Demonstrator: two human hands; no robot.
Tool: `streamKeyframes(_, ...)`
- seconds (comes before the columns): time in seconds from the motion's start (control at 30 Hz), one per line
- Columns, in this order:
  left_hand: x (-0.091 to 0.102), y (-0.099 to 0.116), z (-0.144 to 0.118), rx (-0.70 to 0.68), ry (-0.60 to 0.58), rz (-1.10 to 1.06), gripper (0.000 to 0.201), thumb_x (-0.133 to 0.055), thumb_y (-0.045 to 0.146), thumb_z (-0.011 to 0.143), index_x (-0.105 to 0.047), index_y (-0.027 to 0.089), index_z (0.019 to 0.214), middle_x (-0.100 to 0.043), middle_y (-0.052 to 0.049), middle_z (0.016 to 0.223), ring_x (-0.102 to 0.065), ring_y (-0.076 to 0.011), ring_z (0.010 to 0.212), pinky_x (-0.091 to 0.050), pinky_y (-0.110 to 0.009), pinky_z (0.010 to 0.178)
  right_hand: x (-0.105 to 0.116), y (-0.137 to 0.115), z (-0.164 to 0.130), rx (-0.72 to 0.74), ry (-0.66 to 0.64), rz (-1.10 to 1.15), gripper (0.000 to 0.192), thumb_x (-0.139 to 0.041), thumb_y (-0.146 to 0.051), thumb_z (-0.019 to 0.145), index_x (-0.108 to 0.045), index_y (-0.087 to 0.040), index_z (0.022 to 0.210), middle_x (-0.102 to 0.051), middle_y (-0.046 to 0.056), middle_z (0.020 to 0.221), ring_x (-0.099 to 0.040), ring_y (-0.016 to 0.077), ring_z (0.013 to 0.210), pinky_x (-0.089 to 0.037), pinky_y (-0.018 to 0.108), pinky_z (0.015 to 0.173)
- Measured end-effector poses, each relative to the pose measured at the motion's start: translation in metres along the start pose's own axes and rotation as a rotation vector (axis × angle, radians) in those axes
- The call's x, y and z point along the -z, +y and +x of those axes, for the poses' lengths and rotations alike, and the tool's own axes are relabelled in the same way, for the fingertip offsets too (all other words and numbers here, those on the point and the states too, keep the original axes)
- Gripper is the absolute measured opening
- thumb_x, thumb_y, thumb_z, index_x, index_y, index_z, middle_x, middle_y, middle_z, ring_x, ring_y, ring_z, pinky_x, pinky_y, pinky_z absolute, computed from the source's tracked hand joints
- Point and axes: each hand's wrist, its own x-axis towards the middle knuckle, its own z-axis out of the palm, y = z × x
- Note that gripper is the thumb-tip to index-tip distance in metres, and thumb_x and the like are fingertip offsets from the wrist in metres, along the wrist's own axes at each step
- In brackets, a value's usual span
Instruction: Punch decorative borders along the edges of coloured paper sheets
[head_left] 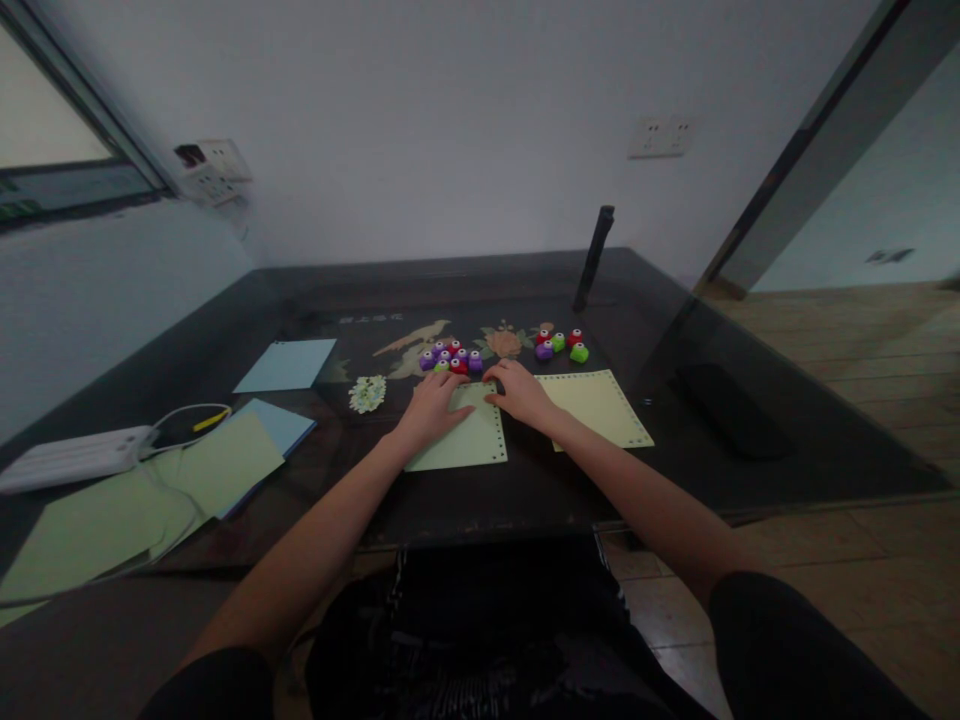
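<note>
A pale green sheet of paper with small shapes punched along its right edge lies before me on the dark table. My left hand rests on its upper left part, thumb stretched out and apart from the fingers. At the sheet's upper right corner is my right hand, its fingers bent and the thumb apart from them; no held thing shows. Just beyond my left fingertips sits a cluster of small purple, red and green craft punches with white round tops. Several more punches stand farther right.
A pale yellow sheet with punched edges lies right of my hands. Leftward are a patterned white-green piece, a blue sheet, piled green sheets and a white power strip with cables. A black upright object stands behind.
</note>
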Motion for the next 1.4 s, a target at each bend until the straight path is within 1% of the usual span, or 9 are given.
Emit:
streamKeyframes(0.2, -0.003, -0.002, 0.001, -0.014, 0.010, -0.011, 0.042, -0.061, 0.037, 0.077, -0.054, 0.022, 0.116, -0.056, -0.009, 0.115, -0.047, -0.0265, 0.112, -0.037, -0.043, 0.096, -0.001, 0.001, 0.002, -0.016, -0.004, 0.021, 0.034, -0.066, -0.018, 0.077, -0.061, -0.013, 0.110, -0.056, 0.009, 0.099, -0.052, 0.0204, 0.097, -0.040, 0.033, 0.089)
streamKeyframes(0.4, 0.000, 0.001, 0.001, 0.023, -0.014, -0.009, 0.041, -0.061, 0.037, 0.077, -0.053, 0.024, 0.116, -0.055, -0.008, 0.115, -0.047, -0.0273, 0.113, -0.038, -0.044, 0.095, -0.004, 0.002, 0.004, -0.017, -0.032, -0.056, 0.032, -0.063, -0.023, 0.080, -0.062, -0.012, 0.111, -0.055, 0.013, 0.103, -0.050, 0.0233, 0.102, -0.038, 0.035, 0.091)
streamKeyframes(0.63, 0.000, 0.001, 0.000, 0.009, -0.020, 0.005, 0.042, -0.060, 0.037, 0.079, -0.051, 0.024, 0.118, -0.055, -0.007, 0.114, -0.049, -0.0269, 0.113, -0.038, -0.043, 0.091, -0.003, 0.003, 0.004, -0.031, 0.006, -0.006, 0.022, -0.067, -0.019, 0.075, -0.063, -0.015, 0.097, -0.054, 0.008, 0.097, -0.050, 0.0224, 0.100, -0.039, 0.033, 0.089)
streamKeyframes(0.83, 0.000, 0.002, 0.000, 0.024, -0.026, 0.031, 0.045, -0.061, 0.037, 0.078, -0.049, 0.025, 0.120, -0.056, -0.007, 0.118, -0.047, -0.0275, 0.115, -0.034, -0.044, 0.093, -0.002, 0.004, 0.006, -0.055, 0.024, 0.039, 0.011, -0.062, -0.017, 0.078, -0.062, -0.015, 0.088, -0.056, 0.006, 0.091, -0.053, 0.0195, 0.091, -0.040, 0.031, 0.084)
streamKeyframes(1.0, 0.003, 0.004, -0.001, 0.031, -0.029, 0.042, 0.047, -0.062, 0.036, 0.078, -0.049, 0.026, 0.121, -0.056, -0.007, 0.119, -0.046, -0.0276, 0.115, -0.031, -0.045, 0.096, -0.002, 0.006, 0.009, -0.062, 0.071, 0.082, 0.004, -0.061, -0.017, 0.077, -0.062, -0.016, 0.081, -0.059, 0.006, 0.085, -0.054, 0.0184, 0.085, -0.041, 0.029, 0.078)
streamKeyframes(1.1, 0.007, 0.000, -0.001, 0.041, 0.051, 0.017, 0.050, -0.061, 0.036, 0.078, -0.046, 0.026, 0.125, -0.053, -0.008, 0.121, -0.045, -0.0278, 0.116, -0.032, -0.045, 0.096, 0.000, 0.007, 0.009, -0.081, 0.111, 0.219, 0.001, -0.061, -0.017, 0.077, -0.061, -0.016, 0.077, -0.061, 0.003, 0.077, -0.056, 0.0162, 0.075, -0.043, 0.028, 0.073)
streamKeyframes(1.23, 0.015, -0.014, 0.003, 0.091, 0.232, -0.095, 0.046, -0.062, 0.029, 0.077, -0.052, 0.021, 0.121, -0.052, -0.011, 0.121, -0.044, -0.0278, 0.116, -0.033, -0.045, 0.099, 0.002, 0.011, 0.009, -0.132, 0.191, 0.529, 0.003, -0.060, -0.019, 0.076, -0.058, -0.017, 0.076, -0.061, 0.000, 0.066, -0.059, 0.0141, 0.064, -0.046, 0.027, 0.065)
streamKeyframes(1.3, 0.017, -0.020, 0.006, 0.130, 0.289, -0.236, 0.043, -0.062, 0.025, 0.076, -0.054, 0.019, 0.118, -0.054, -0.011, 0.118, -0.046, -0.0268, 0.115, -0.035, -0.044, 0.100, 0.004, 0.014, 0.010, -0.178, 0.217, 0.669, 0.006, -0.060, -0.021, 0.075, -0.056, -0.018, 0.075, -0.061, -0.001, 0.063, -0.059, 0.0144, 0.059, -0.048, 0.028, 0.060)
streamKeyframes(1.4, 0.019, -0.025, 0.008, 0.274, 0.297, -0.631, 0.044, -0.060, 0.025, 0.077, -0.051, 0.018, 0.119, -0.060, -0.009, 0.111, -0.057, -0.0238, 0.102, -0.044, -0.042, 0.091, 0.007, 0.020, 0.012, -0.247, 0.251, 0.864, 0.011, -0.062, -0.025, 0.073, -0.053, -0.019, 0.075, -0.060, -0.002, 0.059, -0.058, 0.0139, 0.051, -0.050, 0.029, 0.052)
